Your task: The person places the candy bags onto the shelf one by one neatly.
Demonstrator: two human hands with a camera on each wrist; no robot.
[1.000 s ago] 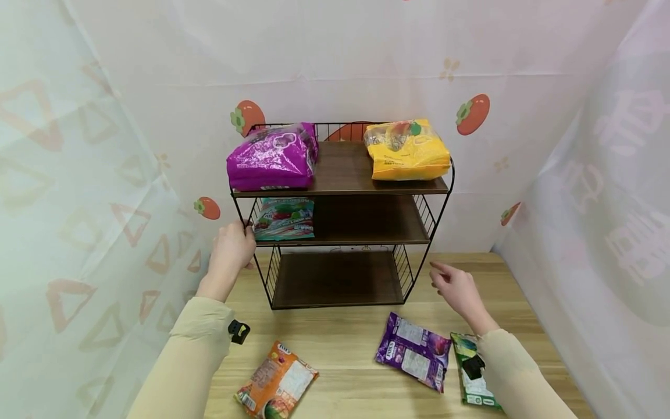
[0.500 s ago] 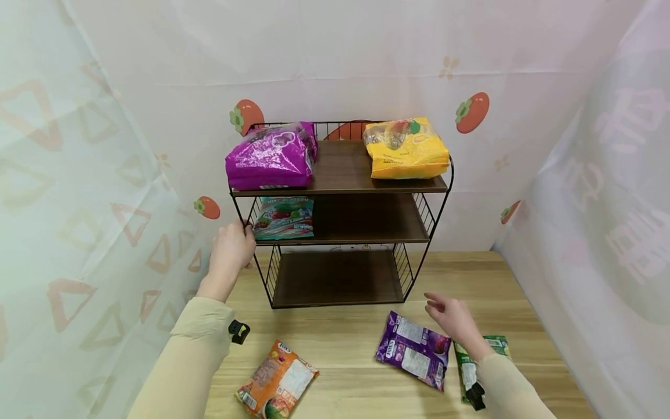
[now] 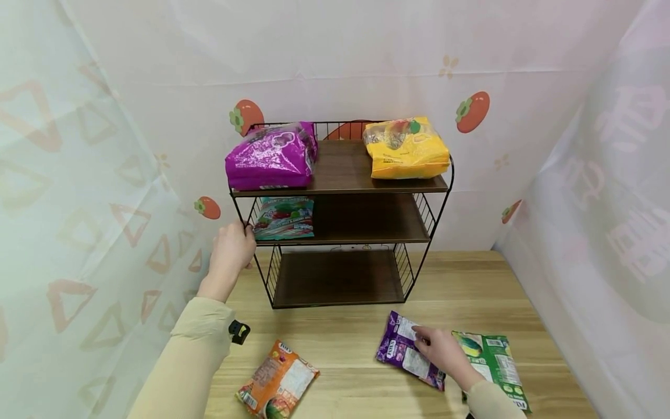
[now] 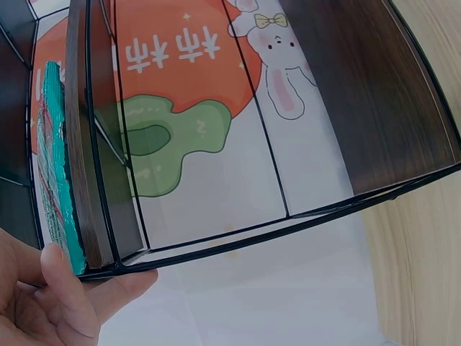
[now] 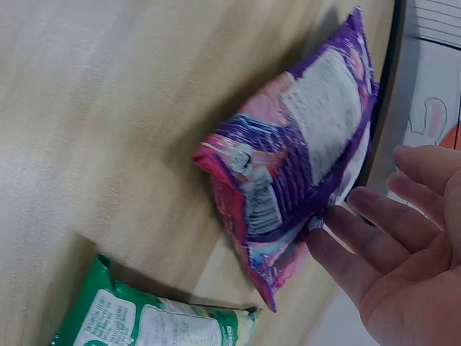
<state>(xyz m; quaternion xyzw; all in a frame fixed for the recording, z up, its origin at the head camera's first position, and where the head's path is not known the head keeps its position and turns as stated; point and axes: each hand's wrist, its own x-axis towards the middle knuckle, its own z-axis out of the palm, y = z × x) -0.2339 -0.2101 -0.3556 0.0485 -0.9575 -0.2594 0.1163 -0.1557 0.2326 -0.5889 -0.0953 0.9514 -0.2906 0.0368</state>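
My left hand (image 3: pixel 231 251) grips the left side of a three-tier shelf rack (image 3: pixel 342 169); in the left wrist view the thumb is above the wire frame and a finger lies beneath it. Close by on the middle tier leans a teal candy bag (image 3: pixel 287 219). Over a purple candy bag (image 3: pixel 394 348) on the table, my right hand (image 3: pixel 444 353) has its fingers loosely spread. The right wrist view puts the fingertips (image 5: pixel 338 216) at the edge of that purple bag (image 5: pixel 302 151); contact is hard to tell. The hand covers part of the bag.
A green candy bag (image 3: pixel 494 366) lies right of the purple one, and an orange candy bag (image 3: pixel 277 381) lies at the front left. On the top tier sit a large magenta bag (image 3: pixel 272 160) and a yellow bag (image 3: pixel 408 154). Printed sheets hang around the table.
My right hand has come down and toward me, from beside the rack to over the purple bag. More of the green bag is uncovered. My left hand stays on the rack.
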